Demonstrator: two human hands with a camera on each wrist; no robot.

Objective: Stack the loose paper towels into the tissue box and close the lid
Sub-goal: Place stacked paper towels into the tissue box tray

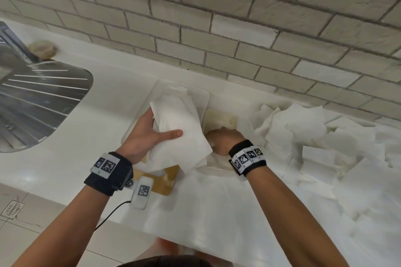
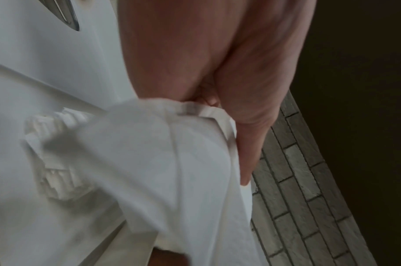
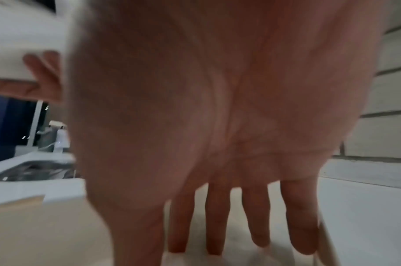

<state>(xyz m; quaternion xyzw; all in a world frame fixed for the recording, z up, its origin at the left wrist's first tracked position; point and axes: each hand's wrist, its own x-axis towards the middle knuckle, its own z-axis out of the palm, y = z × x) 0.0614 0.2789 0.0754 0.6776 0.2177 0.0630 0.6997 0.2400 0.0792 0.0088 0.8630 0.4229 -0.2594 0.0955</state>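
Observation:
My left hand (image 1: 160, 128) grips a stack of white paper towels (image 1: 180, 132), thumb on top and fingers underneath, held above the counter just left of the tissue box (image 1: 219, 116). In the left wrist view the thumb lies along the towels (image 2: 172, 171). The box stands open and shows a cream inside. My right hand (image 1: 223, 136) reaches down into it with fingers (image 3: 301, 225) straight and nothing in them. A big heap of loose paper towels (image 1: 314, 136) lies on the counter to the right of the box.
A white rounded panel (image 1: 200, 95) with a tan wooden piece (image 1: 167, 182) lies flat beneath my left hand; a few folded towels (image 2: 56, 162) rest on it. A steel sink drainboard (image 1: 43, 97) is at the left, a brick wall (image 1: 238, 28) behind.

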